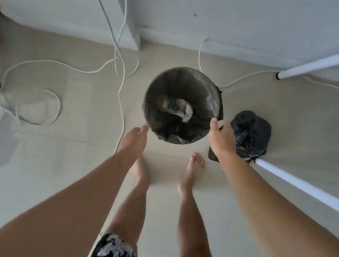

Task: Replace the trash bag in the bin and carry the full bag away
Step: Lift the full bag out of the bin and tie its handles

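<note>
A round dark bin (pixel 150 95) stands on the floor just beyond my bare feet. It is lined with a black trash bag (pixel 211 100), and crumpled paper waste (pixel 181 109) lies at the bottom. My left hand (pixel 134 139) reaches toward the bin's near left rim with fingers extended, at or just short of touching it. At the near right rim is my right hand (pixel 221 139), fingers apart. Whether it pinches the bag's edge is unclear. A tied, full black bag (pixel 251 132) sits on the floor right of the bin.
White cables (pixel 120 84) trail across the floor left of the bin and behind it. A white fan base (pixel 36 107) stands at the left. White table legs (pixel 317 63) cross the right side. The wall runs close behind the bin.
</note>
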Demonstrator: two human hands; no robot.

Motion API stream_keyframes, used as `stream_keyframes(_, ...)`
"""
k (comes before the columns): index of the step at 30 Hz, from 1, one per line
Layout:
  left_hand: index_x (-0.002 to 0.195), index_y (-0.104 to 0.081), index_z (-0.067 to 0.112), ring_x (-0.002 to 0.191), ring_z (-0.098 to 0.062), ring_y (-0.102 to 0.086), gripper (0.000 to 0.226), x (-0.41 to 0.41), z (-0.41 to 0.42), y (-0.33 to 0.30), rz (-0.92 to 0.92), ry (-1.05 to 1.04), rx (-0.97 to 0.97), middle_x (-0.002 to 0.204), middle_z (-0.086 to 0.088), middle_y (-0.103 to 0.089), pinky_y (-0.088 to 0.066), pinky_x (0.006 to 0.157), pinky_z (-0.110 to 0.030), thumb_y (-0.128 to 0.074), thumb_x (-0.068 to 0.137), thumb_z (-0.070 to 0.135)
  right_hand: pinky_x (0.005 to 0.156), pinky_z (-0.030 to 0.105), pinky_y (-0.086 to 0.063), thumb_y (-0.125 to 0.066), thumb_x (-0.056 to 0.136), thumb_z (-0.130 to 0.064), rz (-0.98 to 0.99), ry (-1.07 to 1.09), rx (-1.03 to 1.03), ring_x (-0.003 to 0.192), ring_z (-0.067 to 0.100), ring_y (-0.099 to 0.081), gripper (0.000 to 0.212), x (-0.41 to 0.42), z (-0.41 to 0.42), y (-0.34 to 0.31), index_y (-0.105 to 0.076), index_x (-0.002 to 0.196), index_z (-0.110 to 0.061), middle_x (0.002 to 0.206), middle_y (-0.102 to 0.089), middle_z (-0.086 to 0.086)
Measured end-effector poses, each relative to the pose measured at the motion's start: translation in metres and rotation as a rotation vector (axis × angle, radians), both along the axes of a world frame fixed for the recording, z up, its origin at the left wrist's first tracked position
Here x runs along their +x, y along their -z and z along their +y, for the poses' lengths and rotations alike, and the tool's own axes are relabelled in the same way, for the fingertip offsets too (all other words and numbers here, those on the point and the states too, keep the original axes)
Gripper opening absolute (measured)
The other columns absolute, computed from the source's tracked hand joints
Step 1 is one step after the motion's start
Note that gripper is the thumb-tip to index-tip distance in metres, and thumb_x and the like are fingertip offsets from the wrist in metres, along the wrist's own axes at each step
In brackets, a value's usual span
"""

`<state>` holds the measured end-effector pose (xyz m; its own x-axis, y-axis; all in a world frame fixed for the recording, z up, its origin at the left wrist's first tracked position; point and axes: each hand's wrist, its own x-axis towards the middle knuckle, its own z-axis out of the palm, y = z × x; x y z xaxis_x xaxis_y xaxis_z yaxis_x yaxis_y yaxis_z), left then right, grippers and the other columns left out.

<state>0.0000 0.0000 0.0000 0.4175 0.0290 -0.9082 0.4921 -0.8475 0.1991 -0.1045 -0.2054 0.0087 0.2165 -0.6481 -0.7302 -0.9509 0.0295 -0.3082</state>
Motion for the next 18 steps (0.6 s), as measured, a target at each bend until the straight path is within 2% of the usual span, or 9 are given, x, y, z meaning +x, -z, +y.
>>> stream_keyframes(2, 0.114, -0.06, 0.014, 0.103, -0.028, -0.059, 0.072, -0.004, 0.003, 0.045, 0.022, -0.218, 0.006, 0.112, -0.006, -0.063, -0.045, 0.1, -0.046, -0.032, 0.079, 0.07, 0.116, 0.042, -0.026, -0.036, 0.1, -0.048, 0.012, 0.079, -0.029, 0.145, 0.03, -0.031, 0.066, 0.0, -0.017, 0.034, -0.027, 0.153, -0.011, 0.159, -0.031, 0.011)
stream_keyframes(4, 0.11, -0.061, 0.011, 0.093, -0.026, -0.056, 0.068, -0.01, 0.005, 0.081, 0.105, -0.427, 0.005, 0.1, -0.003, -0.059, -0.045, 0.1, -0.046, -0.037, 0.083, 0.068, 0.116, 0.042, -0.025, -0.035, 0.099, -0.052, 0.044, 0.209, -0.005, 0.145, 0.031, -0.031, 0.069, -0.002, -0.032, 0.066, -0.023, 0.155, -0.013, 0.16, -0.03, 0.01)
stream_keyframes(6, 0.112, -0.058, 0.012, 0.096, -0.027, -0.056, 0.054, -0.016, 0.0, 0.108, 0.17, -0.576, -0.026, 0.105, -0.006, -0.057, -0.046, 0.095, -0.044, -0.039, 0.091, 0.059, 0.116, 0.045, -0.028, -0.032, 0.098, -0.058, 0.066, 0.304, 0.046, 0.143, 0.033, -0.034, 0.072, -0.002, -0.039, 0.094, -0.027, 0.154, -0.013, 0.157, -0.034, 0.01)
stream_keyframes(7, 0.119, -0.056, 0.012, 0.102, -0.028, -0.056, 0.052, -0.018, -0.004, 0.121, 0.184, -0.633, -0.033, 0.112, -0.008, -0.057, -0.047, 0.095, -0.045, -0.041, 0.092, 0.054, 0.114, 0.048, -0.033, -0.031, 0.096, -0.061, 0.074, 0.334, 0.085, 0.14, 0.033, -0.038, 0.074, -0.002, -0.042, 0.105, -0.031, 0.152, -0.013, 0.155, -0.037, 0.009)
stream_keyframes(9, 0.129, -0.052, 0.011, 0.11, -0.029, -0.057, 0.054, -0.022, -0.012, 0.138, 0.215, -0.73, -0.058, 0.119, -0.01, -0.057, -0.048, 0.097, -0.046, -0.045, 0.089, 0.047, 0.103, 0.049, -0.048, -0.034, 0.095, -0.062, 0.064, 0.366, 0.182, 0.13, 0.032, -0.048, 0.07, 0.0, -0.044, 0.119, -0.042, 0.145, -0.013, 0.147, -0.046, 0.008)
stream_keyframes(12, 0.119, -0.057, 0.015, 0.11, -0.027, -0.061, 0.04, -0.027, -0.022, 0.155, 0.272, -0.822, -0.147, 0.118, -0.009, -0.063, -0.05, 0.096, -0.046, -0.041, 0.089, 0.036, 0.083, 0.047, -0.06, -0.048, 0.096, -0.045, -0.01, 0.372, 0.24, 0.114, 0.032, -0.058, 0.04, -0.003, -0.039, 0.134, -0.056, 0.124, -0.017, 0.131, -0.057, 0.009)
stream_keyframes(14, 0.113, -0.061, 0.017, 0.102, -0.025, -0.066, 0.036, -0.028, -0.025, 0.159, 0.256, -0.899, -0.201, 0.11, -0.007, -0.068, -0.055, 0.086, -0.044, -0.036, 0.09, 0.028, 0.074, 0.047, -0.062, -0.053, 0.096, -0.026, -0.036, 0.382, 0.254, 0.106, 0.034, -0.063, 0.017, -0.009, -0.033, 0.142, -0.057, 0.109, -0.015, 0.124, -0.062, 0.014)
stream_keyframes(16, 0.115, -0.062, 0.019, 0.097, -0.023, -0.067, 0.036, -0.025, -0.025, 0.161, 0.216, -0.959, -0.211, 0.106, -0.005, -0.069, -0.057, 0.075, -0.041, -0.036, 0.091, 0.024, 0.071, 0.045, -0.062, -0.055, 0.094, -0.014, -0.036, 0.404, 0.291, 0.094, 0.034, -0.068, 0.011, -0.017, -0.025, 0.144, -0.057, 0.104, -0.01, 0.119, -0.064, 0.019)
stream_keyframes(18, 0.115, -0.063, 0.021, 0.094, -0.02, -0.066, 0.034, -0.019, -0.02, 0.16, 0.184, -0.978, -0.172, 0.106, -0.003, -0.07, -0.056, 0.069, -0.038, -0.038, 0.092, 0.02, 0.073, 0.045, -0.061, -0.058, 0.092, -0.01, -0.008, 0.395, 0.348, 0.082, 0.033, -0.071, 0.012, -0.024, -0.016, 0.142, -0.057, 0.103, -0.006, 0.115, -0.066, 0.022)
